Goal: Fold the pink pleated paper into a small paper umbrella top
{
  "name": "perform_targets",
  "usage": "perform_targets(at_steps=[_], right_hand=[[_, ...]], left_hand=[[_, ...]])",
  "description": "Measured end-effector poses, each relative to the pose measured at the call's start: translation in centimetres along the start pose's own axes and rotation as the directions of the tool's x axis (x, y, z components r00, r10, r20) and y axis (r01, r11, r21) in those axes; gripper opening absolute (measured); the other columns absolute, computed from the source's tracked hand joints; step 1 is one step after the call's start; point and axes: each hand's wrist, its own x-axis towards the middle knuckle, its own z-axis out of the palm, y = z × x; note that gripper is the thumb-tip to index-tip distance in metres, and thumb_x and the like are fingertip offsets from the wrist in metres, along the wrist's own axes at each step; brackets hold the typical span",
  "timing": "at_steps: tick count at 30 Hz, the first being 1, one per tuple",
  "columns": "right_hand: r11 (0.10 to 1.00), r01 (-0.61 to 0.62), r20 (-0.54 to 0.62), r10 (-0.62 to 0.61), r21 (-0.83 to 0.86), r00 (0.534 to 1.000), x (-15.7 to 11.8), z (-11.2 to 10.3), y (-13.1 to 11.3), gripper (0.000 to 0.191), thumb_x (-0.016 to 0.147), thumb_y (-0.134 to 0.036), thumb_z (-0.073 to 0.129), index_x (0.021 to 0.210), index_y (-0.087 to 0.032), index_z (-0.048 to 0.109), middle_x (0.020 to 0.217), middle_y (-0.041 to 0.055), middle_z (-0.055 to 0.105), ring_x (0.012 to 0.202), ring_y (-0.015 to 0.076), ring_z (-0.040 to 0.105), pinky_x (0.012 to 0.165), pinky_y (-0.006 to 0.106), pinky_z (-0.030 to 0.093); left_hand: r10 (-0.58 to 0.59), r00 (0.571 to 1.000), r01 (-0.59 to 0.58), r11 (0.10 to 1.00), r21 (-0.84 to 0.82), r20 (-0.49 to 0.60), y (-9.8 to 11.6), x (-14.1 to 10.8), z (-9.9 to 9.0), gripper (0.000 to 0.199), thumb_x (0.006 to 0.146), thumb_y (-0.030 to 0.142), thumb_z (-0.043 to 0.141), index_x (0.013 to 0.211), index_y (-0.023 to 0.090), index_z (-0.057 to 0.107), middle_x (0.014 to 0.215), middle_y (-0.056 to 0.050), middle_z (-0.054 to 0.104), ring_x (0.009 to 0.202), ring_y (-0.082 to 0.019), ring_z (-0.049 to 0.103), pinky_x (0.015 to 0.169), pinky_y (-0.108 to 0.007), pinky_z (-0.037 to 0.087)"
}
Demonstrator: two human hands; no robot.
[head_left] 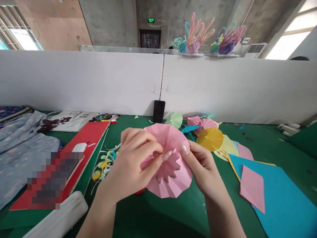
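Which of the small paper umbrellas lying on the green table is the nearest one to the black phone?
The pale green one, just right of the phone; the pink ones, blue one and deep yellow one lie farther right.

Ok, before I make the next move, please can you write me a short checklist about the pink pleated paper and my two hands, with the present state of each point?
1. Right hand grips the rim of the pink pleated paper: ok.
2. Left hand is at the paper's middle: ok, fingertips brought together there.
3. Left fingertips have a firm hold: cannot tell, the fingers hide what they pinch.
4. Paper free of tears: cannot tell, the hands cover part of it.
5. A hand is free for another thing: not ok, both are busy at the paper.
6. Blue sheet lies uncovered: not ok, a pink sheet lies partly on it.
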Motion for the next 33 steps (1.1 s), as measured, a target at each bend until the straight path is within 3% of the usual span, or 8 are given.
perform_targets(at_steps=[3,8,11,19,25,33], right_hand=[[1.000,0.027,0.019,-0.027,-0.008,0.999,-0.1,0.0,0.1,0.033,0.090,-0.042,0.052,0.067,-0.019,0.050,0.060,-0.0030,0.040,0.054,0.0105,0.037,0.047,0.022,0.032],[0.996,0.083,0.032,-0.083,-0.027,0.996,-0.3,0.0,0.2,0.030,0.090,-0.040,0.053,0.069,-0.019,0.053,0.061,-0.0024,0.045,0.054,0.0101,0.038,0.048,0.022,0.033],[0.993,0.110,0.037,-0.109,-0.048,0.993,-0.3,-0.1,0.2,0.030,0.090,-0.039,0.054,0.069,-0.018,0.054,0.060,-0.0027,0.046,0.053,0.0093,0.038,0.047,0.021,0.033],[0.992,0.116,0.054,-0.113,-0.048,0.992,-0.6,-0.1,0.1,0.032,0.089,-0.041,0.054,0.066,-0.019,0.054,0.057,-0.0016,0.050,0.049,0.0101,0.043,0.044,0.022,0.035],[0.995,0.099,0.040,-0.098,-0.030,0.994,-0.6,0.1,0.3,0.036,0.087,-0.045,0.055,0.062,-0.019,0.051,0.054,-0.0024,0.046,0.045,0.0099,0.040,0.042,0.022,0.034],[0.990,0.136,0.110,-0.133,-0.022,0.985,-0.6,-0.1,0.0,0.031,0.089,-0.039,0.055,0.066,-0.019,0.053,0.057,-0.0017,0.047,0.049,0.0118,0.048,0.045,0.024,0.038]], left_hand=[[-0.044,0.985,0.072,0.984,-0.164,0.169,0.4,0.0,-0.2,0.010,0.091,0.018,0.048,0.085,0.025,0.053,0.086,0.000,0.057,0.087,-0.019,0.050,0.080,-0.036,0.037],[-0.054,0.961,0.135,0.947,-0.291,0.271,0.8,0.0,-0.2,0.015,0.094,0.020,0.042,0.084,0.023,0.052,0.088,0.000,0.056,0.089,-0.017,0.050,0.096,-0.037,0.033],[-0.059,0.954,0.162,0.927,-0.340,0.295,1.0,0.0,-0.3,0.017,0.094,0.018,0.044,0.080,0.023,0.053,0.085,0.002,0.056,0.088,-0.015,0.051,0.100,-0.036,0.030],[-0.061,0.952,0.181,0.903,-0.390,0.300,1.1,0.0,-0.3,0.016,0.092,0.018,0.049,0.079,0.024,0.057,0.087,0.001,0.059,0.090,-0.015,0.053,0.094,-0.033,0.038],[-0.044,0.954,0.181,0.872,-0.454,0.297,1.3,0.1,-0.5,0.015,0.092,0.020,0.051,0.077,0.023,0.053,0.084,0.002,0.056,0.090,-0.015,0.053,0.099,-0.034,0.035],[-0.061,0.942,0.216,0.862,-0.459,0.329,1.3,0.0,-0.5,0.014,0.093,0.021,0.049,0.080,0.023,0.055,0.084,0.003,0.057,0.089,-0.014,0.055,0.100,-0.033,0.034]])
